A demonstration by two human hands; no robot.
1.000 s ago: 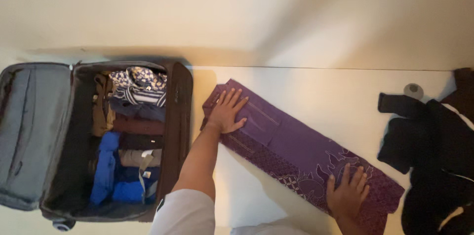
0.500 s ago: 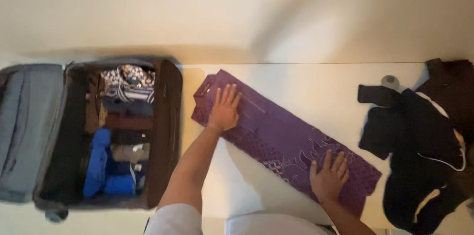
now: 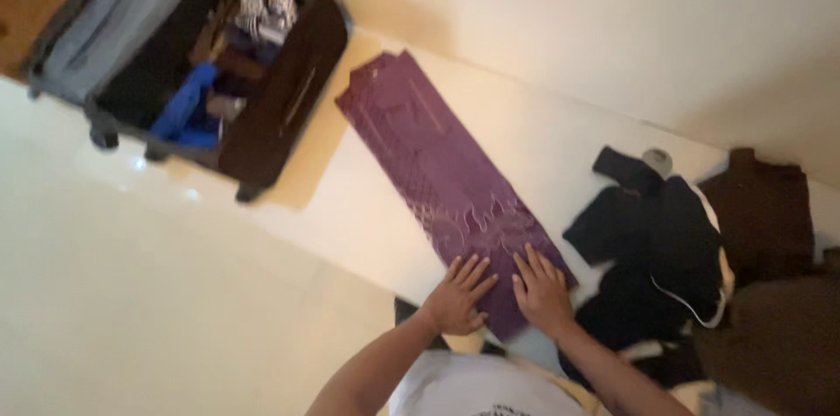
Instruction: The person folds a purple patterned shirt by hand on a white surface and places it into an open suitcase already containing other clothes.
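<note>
A long folded purple cloth (image 3: 437,171) with a pale printed pattern lies flat on the white floor, running from the upper left toward me. Both hands rest side by side on its near end. My left hand (image 3: 459,296) lies palm down with fingers spread on the cloth's near left edge. My right hand (image 3: 541,289) presses flat on the near right corner, fingers apart. Neither hand holds anything.
An open dark suitcase (image 3: 271,110) with a grey lid (image 3: 105,22) sits at the upper left, packed with folded clothes, some blue (image 3: 184,110). A heap of dark garments (image 3: 665,250) lies at the right, with a small grey round object (image 3: 656,160) beside it and brown cloth (image 3: 761,215) beyond.
My left hand has left the cloth's far end and come down next to my right hand at the near end. The view has swung and tilted, pushing the suitcase to the upper left.
</note>
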